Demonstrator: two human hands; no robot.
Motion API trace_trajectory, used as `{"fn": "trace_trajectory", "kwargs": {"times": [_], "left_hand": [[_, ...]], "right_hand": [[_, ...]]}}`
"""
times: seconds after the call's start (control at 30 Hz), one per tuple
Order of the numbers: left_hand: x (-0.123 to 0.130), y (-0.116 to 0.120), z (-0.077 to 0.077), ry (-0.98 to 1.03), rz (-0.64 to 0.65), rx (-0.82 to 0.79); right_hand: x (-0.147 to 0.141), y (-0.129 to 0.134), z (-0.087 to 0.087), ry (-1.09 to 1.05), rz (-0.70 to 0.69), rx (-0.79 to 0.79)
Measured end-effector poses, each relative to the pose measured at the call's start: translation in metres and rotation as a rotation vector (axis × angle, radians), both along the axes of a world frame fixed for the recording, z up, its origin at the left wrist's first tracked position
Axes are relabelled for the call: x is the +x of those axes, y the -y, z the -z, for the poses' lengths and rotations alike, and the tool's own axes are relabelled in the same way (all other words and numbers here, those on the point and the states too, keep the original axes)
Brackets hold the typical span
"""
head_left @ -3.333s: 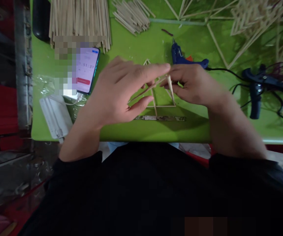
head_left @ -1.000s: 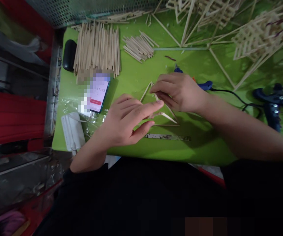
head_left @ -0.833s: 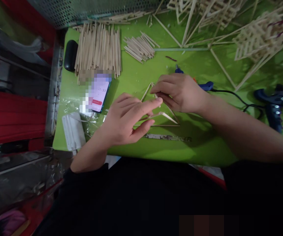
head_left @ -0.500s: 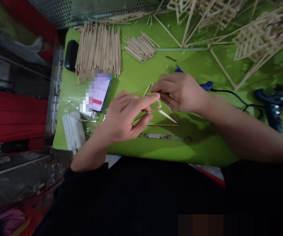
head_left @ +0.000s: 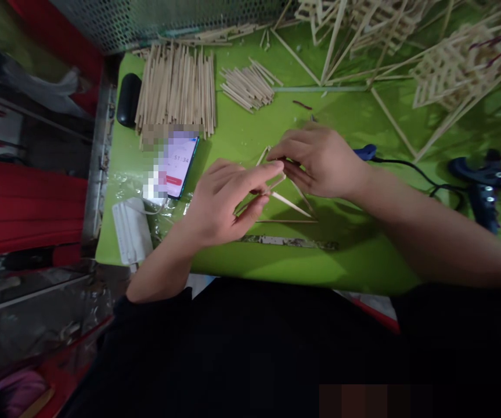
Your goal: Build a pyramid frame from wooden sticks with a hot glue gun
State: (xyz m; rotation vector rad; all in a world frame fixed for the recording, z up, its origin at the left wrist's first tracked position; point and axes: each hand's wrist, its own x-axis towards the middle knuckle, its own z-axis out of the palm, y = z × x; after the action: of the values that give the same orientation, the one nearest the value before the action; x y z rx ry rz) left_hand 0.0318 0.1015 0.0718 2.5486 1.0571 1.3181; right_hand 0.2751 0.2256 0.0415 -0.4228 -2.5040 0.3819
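Note:
A small frame of thin wooden sticks stands on the green table between my hands, its near stick lying along the table. My left hand is at its left side, with thumb and fingers closed round part of the sticks. From the right, my right hand reaches to the upper part of the frame, its fingertips pinched close to my left index finger. What those fingertips hold is hidden. Just below the frame lies a speckled metal strip.
A big bundle of sticks and a shorter pile lie at the back. A phone, white power bank and black case are left. Stick lattices, a blue tool and dark pliers are right.
The short stick pieces by my left fingertips have shifted slightly left and up, and the slanting stick shows more of its length. My right hand has hardly moved.

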Motion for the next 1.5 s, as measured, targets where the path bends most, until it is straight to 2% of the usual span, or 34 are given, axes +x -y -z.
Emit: {"fn": "trace_trajectory", "kwargs": {"times": [0.1,0.27,0.4,0.63,0.83,1.0,1.17,1.33,1.4,1.5], "left_hand": [[-0.001,-0.003,0.003,-0.014,0.013,0.034],[-0.002,-0.002,-0.002,-0.128,0.004,0.001],[-0.002,-0.001,-0.004,-0.133,-0.014,0.0],[-0.008,-0.003,0.0,-0.186,-0.013,-0.02],[-0.013,-0.004,0.006,-0.213,-0.083,-0.056],[-0.016,-0.006,0.01,-0.244,-0.056,-0.143],[-0.015,-0.007,0.011,-0.218,-0.082,-0.024],[-0.015,-0.006,0.008,-0.241,-0.079,-0.082],[-0.016,-0.007,0.008,-0.265,-0.088,-0.018],[-0.016,-0.009,0.009,-0.302,-0.129,0.13]], "right_hand": [[0.0,0.001,-0.002,0.027,0.02,-0.038],[0.001,0.002,-0.002,0.054,0.018,-0.032],[0.001,0.0,0.0,0.052,0.03,-0.044],[0.002,0.0,-0.008,0.135,0.047,-0.062],[0.001,0.001,-0.009,0.153,0.064,-0.066],[0.001,0.002,-0.008,0.165,0.084,-0.073],[0.001,0.003,-0.01,0.167,0.09,-0.084],[-0.001,0.002,-0.007,0.151,0.09,-0.059],[0.0,0.005,-0.013,0.148,0.117,-0.03],[0.009,0.016,-0.039,0.214,0.237,-0.04]]}}
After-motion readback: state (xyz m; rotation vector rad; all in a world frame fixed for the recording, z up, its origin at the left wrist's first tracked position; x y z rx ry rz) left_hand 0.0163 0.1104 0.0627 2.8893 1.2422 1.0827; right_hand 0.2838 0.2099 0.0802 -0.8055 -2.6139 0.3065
